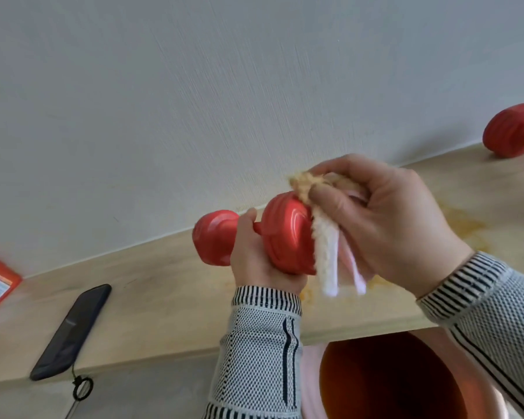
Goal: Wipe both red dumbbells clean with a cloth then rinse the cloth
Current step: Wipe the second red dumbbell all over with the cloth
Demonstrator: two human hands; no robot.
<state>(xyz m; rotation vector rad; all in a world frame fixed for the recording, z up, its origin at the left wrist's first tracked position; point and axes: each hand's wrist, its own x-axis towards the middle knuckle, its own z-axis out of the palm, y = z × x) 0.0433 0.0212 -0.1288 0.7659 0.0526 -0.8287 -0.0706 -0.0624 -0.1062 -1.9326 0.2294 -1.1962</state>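
Left hand (256, 258) grips dumbbell (280, 234) by its handle, raised over the surface (164, 297). Right hand (387, 228) pinches cloth (324, 252) against its near end. Second dumbbell (513, 131) lies far right.

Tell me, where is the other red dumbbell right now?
The second dumbbell lies on the wooden shelf against the wall, at the far right edge of the head view, well apart from the right hand holding the cloth.

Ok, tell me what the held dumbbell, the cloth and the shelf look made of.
Held dumbbell: glossy red coating, likely plastic or vinyl; bright highlights show.
Cloth: fuzzy pile, probably microfibre or terry.
Shelf: pale wood-grain, matte; wood or laminate, cannot tell.
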